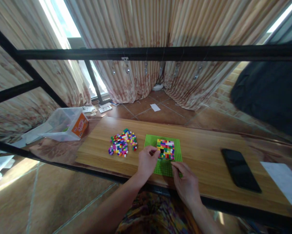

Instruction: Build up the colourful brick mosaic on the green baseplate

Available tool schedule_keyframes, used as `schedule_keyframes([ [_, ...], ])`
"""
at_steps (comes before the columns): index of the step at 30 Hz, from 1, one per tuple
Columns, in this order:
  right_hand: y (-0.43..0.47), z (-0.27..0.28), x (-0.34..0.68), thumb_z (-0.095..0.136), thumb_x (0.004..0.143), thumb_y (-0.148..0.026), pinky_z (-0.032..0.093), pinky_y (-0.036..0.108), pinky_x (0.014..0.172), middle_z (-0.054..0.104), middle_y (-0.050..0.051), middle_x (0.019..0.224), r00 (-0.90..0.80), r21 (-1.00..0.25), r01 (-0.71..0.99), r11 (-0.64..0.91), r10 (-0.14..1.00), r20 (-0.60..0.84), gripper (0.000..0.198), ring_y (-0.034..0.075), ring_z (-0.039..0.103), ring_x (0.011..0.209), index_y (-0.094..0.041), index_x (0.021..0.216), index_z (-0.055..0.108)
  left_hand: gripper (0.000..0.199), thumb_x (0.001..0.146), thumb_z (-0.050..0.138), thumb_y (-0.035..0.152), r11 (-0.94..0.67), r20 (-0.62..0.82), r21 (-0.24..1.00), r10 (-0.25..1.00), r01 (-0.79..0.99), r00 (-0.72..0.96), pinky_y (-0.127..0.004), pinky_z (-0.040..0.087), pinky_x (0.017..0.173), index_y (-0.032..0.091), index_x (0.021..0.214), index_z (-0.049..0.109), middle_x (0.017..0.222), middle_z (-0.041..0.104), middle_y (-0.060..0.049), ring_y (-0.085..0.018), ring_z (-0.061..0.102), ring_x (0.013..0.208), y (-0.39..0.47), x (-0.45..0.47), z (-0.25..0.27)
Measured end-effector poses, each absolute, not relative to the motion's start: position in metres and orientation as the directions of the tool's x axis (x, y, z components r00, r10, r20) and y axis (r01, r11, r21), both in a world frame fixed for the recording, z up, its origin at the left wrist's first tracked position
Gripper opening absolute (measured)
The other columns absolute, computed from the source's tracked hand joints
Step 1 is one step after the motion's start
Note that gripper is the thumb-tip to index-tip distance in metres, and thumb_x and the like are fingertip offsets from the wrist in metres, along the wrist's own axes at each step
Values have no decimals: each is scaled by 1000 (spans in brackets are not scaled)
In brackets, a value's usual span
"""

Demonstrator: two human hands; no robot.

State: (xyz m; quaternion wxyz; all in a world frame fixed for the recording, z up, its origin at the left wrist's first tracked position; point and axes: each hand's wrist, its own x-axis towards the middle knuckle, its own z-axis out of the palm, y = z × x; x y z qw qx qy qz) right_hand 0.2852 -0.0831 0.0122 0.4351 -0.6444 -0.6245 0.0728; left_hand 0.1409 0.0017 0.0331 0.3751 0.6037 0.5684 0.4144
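Note:
A multicoloured toy-brick block (169, 149) stands on a green studded baseplate (149, 140), with a dark gap near its left side. My left hand (147, 161) is at the block's left edge, thumb and index finger pinched together beside the gap. Whatever is between those fingertips is too small to make out. Just in front of the block's right front corner, my right hand (186, 182) has its thumb and index finger closed near the baseplate. Its fingertips hide anything they hold. Loose bricks (121, 143) in many colours lie heaped left of the baseplate.
A wooden board (204, 146) carries all this. A black phone (240, 170) and a white paper (283, 182) lie to the right. At the far left stands a clear plastic bin (63, 130) with an orange label. A black metal bar (146, 54) crosses ahead, before curtains.

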Motion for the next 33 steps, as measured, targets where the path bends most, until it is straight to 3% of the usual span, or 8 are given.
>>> schedule_keyframes([
  [9,-85,8,288,49,91,-26,55,29,77,71,7,95,205,-711,687,151,898,389,22,17,68,86,-19,96,70,12,76,67,26,-4,52,868,995,496,-84,-25,41,64,17,68,66,69,66,-1,-14,60,66,2,150,30],
  [15,-84,8,288,49,91,-27,55,30,77,71,7,94,211,-739,659,136,910,356,22,18,69,86,-19,95,70,12,73,71,27,0,34,901,997,434,-71,-25,42,64,17,68,65,67,65,0,-13,58,64,4,152,24],
  [20,-80,8,291,49,90,-29,55,31,77,72,7,94,204,-739,659,142,912,357,23,19,69,85,-20,93,70,3,71,69,18,-69,65,914,998,399,24,-24,44,66,16,73,67,75,67,-1,-13,59,69,6,145,24],
  [24,-73,13,294,49,91,-30,54,32,78,72,7,94,215,-732,665,148,901,377,23,19,68,86,-21,94,70,8,75,64,17,-115,94,933,993,342,77,-24,45,67,16,81,69,82,69,-3,-13,60,71,4,137,17],
  [29,-59,24,301,51,89,-34,53,32,75,70,6,89,292,-740,664,110,873,391,24,18,65,81,-20,92,69,19,84,54,27,-63,56,959,998,275,32,-24,44,64,16,78,68,73,68,-2,-14,60,69,10,132,10],
  [33,-41,26,307,52,87,-39,51,31,70,68,7,91,392,-776,630,41,845,363,29,17,62,74,-18,98,68,18,81,57,28,6,-8,968,1000,251,9,-24,42,61,15,73,66,67,65,-1,-13,58,64,21,137,14],
])
